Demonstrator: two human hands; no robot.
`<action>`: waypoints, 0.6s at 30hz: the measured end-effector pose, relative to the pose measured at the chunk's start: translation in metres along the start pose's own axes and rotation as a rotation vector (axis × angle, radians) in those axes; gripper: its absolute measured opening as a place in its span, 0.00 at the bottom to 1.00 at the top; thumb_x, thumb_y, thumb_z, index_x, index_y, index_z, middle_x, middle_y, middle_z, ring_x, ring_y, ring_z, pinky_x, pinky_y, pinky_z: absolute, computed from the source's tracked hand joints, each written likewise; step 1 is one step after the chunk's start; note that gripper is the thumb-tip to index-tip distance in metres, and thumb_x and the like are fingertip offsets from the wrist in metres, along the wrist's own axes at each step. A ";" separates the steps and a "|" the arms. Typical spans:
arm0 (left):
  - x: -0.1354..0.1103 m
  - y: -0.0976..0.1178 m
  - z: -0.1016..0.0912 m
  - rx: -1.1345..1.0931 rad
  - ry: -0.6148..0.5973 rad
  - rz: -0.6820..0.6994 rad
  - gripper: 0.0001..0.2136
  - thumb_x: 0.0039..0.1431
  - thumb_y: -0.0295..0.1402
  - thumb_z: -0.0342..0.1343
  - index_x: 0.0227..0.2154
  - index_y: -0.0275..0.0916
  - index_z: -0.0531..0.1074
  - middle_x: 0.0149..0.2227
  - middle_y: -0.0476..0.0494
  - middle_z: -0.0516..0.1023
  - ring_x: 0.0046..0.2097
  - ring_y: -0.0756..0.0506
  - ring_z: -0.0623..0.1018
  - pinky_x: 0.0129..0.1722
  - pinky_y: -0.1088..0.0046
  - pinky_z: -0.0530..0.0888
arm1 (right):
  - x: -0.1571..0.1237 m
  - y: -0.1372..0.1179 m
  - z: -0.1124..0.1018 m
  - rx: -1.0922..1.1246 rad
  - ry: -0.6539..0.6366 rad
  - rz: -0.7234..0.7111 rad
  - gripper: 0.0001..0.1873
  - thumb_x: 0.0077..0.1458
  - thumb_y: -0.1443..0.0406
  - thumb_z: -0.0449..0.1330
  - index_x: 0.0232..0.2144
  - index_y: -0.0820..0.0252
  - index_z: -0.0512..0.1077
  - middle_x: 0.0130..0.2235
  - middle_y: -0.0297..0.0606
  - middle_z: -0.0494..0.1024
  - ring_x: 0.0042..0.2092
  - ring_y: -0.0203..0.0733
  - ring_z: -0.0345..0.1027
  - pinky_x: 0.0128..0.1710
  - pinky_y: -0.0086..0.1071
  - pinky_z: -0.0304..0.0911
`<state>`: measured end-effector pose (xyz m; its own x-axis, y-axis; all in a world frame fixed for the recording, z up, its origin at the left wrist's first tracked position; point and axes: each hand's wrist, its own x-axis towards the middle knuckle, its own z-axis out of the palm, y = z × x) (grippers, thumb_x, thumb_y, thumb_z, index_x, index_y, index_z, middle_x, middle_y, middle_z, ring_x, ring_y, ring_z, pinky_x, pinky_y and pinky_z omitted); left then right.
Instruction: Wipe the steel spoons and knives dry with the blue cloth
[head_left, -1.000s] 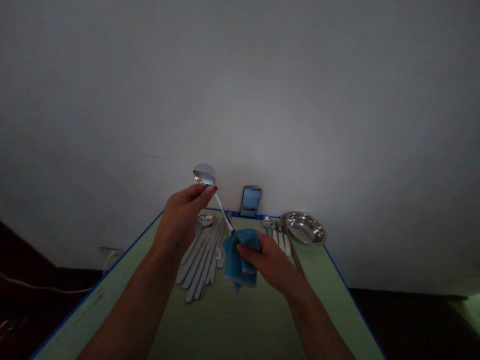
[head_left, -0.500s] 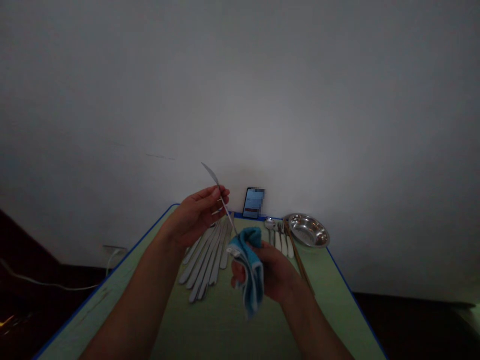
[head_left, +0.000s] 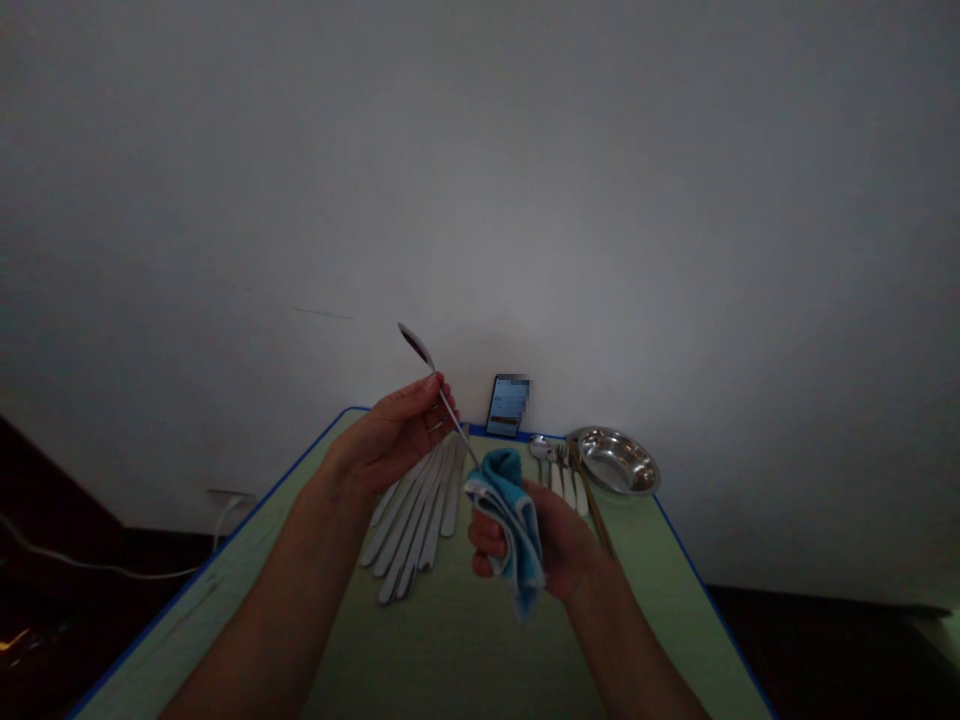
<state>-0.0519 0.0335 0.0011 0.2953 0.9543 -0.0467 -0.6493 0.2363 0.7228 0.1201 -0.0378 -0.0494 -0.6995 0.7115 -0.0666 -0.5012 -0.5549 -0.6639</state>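
Note:
A metal spoon slants through the air, bowl up and to the left. My left hand pinches its neck between thumb and fingers. The lower end of the handle disappears into a blue and white cloth, which my right hand wraps around it. Below and behind the left hand, several metal utensil handles lie fanned out on the green table; their far ends are mostly hidden by that hand.
Past the right hand lie a small spoon, several pale-handled utensils and wooden chopsticks. A shiny steel bowl sits at the back right corner. Against the wall leans a phone. A white cable runs at the left.
The spoon has rolled about its length, so its bowl shows more broadly. My right hand and the cloth have shifted slightly right, and the cloth's hanging end has swung right.

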 end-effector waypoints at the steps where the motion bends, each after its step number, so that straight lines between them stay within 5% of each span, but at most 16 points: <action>1: 0.000 -0.001 0.001 -0.003 0.007 0.007 0.04 0.54 0.25 0.57 0.25 0.36 0.74 0.24 0.49 0.76 0.27 0.52 0.76 0.32 0.76 0.74 | 0.000 -0.001 -0.001 -0.023 0.023 -0.009 0.14 0.50 0.56 0.57 0.26 0.62 0.67 0.22 0.30 0.67 0.24 0.31 0.59 0.28 0.29 0.61; 7: 0.000 -0.007 0.009 -0.025 0.047 0.056 0.09 0.57 0.22 0.52 0.24 0.34 0.73 0.23 0.47 0.76 0.26 0.52 0.76 0.30 0.77 0.74 | -0.006 -0.007 -0.004 -0.248 0.342 -0.152 0.15 0.46 0.56 0.63 0.28 0.61 0.67 0.19 0.30 0.69 0.19 0.32 0.61 0.22 0.29 0.61; 18: 0.007 -0.005 0.005 -0.097 0.118 0.147 0.12 0.62 0.24 0.47 0.25 0.35 0.72 0.23 0.51 0.76 0.25 0.53 0.76 0.28 0.77 0.73 | -0.022 -0.027 -0.003 -0.441 0.538 -0.242 0.18 0.39 0.54 0.68 0.26 0.61 0.69 0.19 0.27 0.71 0.18 0.30 0.63 0.19 0.25 0.59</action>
<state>-0.0430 0.0377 0.0011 0.1115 0.9933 -0.0301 -0.7457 0.1036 0.6582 0.1501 -0.0373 -0.0324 -0.1917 0.9681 -0.1616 -0.2785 -0.2115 -0.9368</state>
